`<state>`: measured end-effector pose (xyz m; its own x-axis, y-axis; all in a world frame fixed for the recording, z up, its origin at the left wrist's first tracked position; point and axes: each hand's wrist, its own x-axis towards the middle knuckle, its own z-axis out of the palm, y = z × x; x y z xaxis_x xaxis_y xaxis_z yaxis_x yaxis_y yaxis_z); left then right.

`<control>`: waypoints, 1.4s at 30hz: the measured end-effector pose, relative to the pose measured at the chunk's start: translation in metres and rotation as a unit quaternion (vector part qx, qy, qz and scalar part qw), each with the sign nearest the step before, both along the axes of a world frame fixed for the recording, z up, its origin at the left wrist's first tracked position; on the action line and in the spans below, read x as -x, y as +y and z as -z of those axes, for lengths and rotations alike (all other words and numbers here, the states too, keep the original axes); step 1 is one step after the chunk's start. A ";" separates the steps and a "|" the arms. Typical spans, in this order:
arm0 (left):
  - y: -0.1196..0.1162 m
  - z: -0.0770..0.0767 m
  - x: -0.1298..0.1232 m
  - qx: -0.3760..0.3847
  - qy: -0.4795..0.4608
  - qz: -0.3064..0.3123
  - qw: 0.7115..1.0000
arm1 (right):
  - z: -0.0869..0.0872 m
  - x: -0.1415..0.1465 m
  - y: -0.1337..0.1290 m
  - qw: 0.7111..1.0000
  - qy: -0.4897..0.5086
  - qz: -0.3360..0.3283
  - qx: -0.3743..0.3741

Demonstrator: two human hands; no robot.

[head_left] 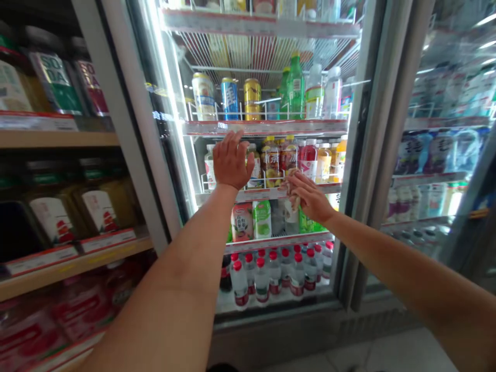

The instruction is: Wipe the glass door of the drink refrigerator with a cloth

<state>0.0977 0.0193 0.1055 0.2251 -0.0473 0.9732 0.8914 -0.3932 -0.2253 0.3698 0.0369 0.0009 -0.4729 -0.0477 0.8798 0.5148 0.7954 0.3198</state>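
Observation:
My left hand (232, 161) lies flat with its fingers spread against the glass door of a lit drinks fridge, in front of the shelf with bottled drinks. It holds nothing. Right of it, my right hand (310, 195) presses a crumpled, light brownish cloth (291, 187) to the same glass, its fingers bent over the cloth. Behind the glass, bottles with yellow caps (271, 157) stand between the two hands. Cans, among them a gold can (252, 98), and a green bottle (296, 85) are on the shelf above.
Wooden shelves (77, 261) with large bottles stand close on the left. A metal door frame (382, 155) separates this fridge from another glass door on the right. Red-capped water bottles (261, 281) fill the bottom shelf.

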 end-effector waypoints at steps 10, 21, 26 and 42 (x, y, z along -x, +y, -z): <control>0.003 0.000 0.001 0.011 -0.004 -0.005 1.000 | -0.053 0.050 0.004 0.993 0.114 0.011 -0.002; 0.000 -0.001 0.000 0.013 -0.006 0.002 1.000 | -0.060 0.059 -0.005 0.998 -0.062 0.029 -0.004; -0.003 -0.001 -0.002 0.035 -0.011 0.009 0.999 | -0.029 0.063 -0.004 0.997 0.055 0.027 -0.043; -0.003 0.001 0.000 0.009 0.009 -0.040 0.999 | -0.037 -0.017 0.011 0.970 0.200 0.136 -0.019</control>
<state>0.0981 0.0164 0.1043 0.2448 -0.0114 0.9695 0.9161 -0.3246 -0.2352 0.3865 0.0478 0.0374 -0.0943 -0.0057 0.9955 0.7925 0.6048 0.0785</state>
